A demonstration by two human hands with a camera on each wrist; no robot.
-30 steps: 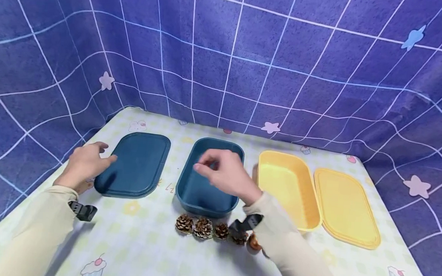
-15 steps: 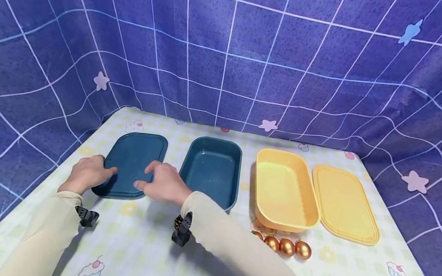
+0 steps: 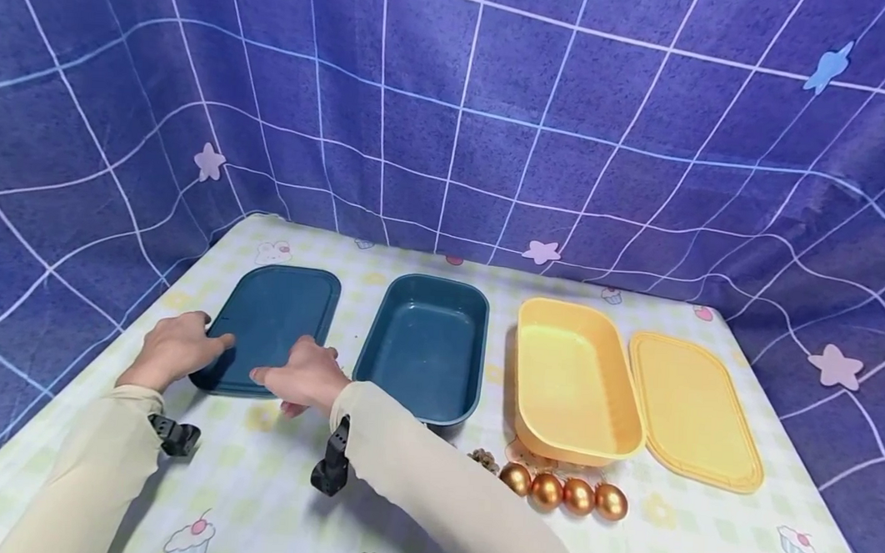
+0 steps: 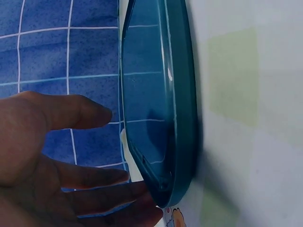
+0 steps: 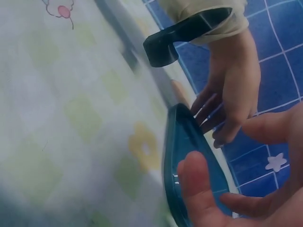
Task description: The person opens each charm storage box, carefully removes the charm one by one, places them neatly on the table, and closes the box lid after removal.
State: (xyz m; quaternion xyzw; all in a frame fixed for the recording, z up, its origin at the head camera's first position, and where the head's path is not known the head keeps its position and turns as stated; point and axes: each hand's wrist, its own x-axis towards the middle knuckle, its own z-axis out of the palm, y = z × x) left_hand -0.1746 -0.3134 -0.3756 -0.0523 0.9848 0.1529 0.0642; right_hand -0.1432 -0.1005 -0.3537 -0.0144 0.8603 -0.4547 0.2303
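Note:
A dark blue lid (image 3: 283, 314) lies flat at the left of the table. My left hand (image 3: 172, 350) is at its left edge, fingers loosely bent; in the left wrist view the fingertips reach right to the rim of the lid (image 4: 182, 94), with the thumb held apart. My right hand (image 3: 308, 376) is at the lid's near right corner, overlapping it in the head view. Thumb and fingers of that hand are spread in the right wrist view, around the near part of the lid (image 5: 171, 146). Neither hand grips anything. To the right stands the matching dark blue box (image 3: 426, 359), with nothing inside.
A yellow box (image 3: 568, 375) stands right of the blue one, its yellow lid (image 3: 694, 411) flat beside it. Several copper-coloured baubles (image 3: 546, 491) line up in front. One pine cone (image 3: 483, 459) shows; the right sleeve (image 3: 439, 485) covers the others. A blue curtain (image 3: 451, 118) hangs behind.
My right hand has moved left from above the blue box to the lid's near right corner. My left hand has lowered to the lid's left edge. The lid has stayed in place.

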